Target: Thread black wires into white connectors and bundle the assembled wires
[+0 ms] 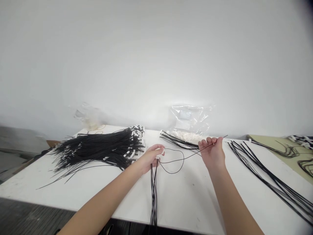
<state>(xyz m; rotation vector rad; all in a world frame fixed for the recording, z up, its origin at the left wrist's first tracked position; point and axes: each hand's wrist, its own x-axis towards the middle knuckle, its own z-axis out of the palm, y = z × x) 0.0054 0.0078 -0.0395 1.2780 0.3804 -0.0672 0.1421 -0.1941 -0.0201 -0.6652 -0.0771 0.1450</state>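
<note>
My left hand [149,159] is closed around a small white connector [158,157], most of it hidden by the fingers. Several black wires [153,192] hang from it past the table's front edge. Off to the right, my right hand [212,153] pinches a single thin dark wire [190,156] between thumb and fingers, its tip poking out beyond the thumb. Between the hands this wire curves in a loose loop and reaches the connector. Just behind my right hand lies a short bundle of black wires [174,140] with a white end.
A big pile of black wires [97,147] with white connectors covers the table's left. A clear plastic bag [192,122] of small white parts stands by the wall; another bag [89,117] is at back left. More wires [264,173] lie rightward, beside a yellowish board [266,141].
</note>
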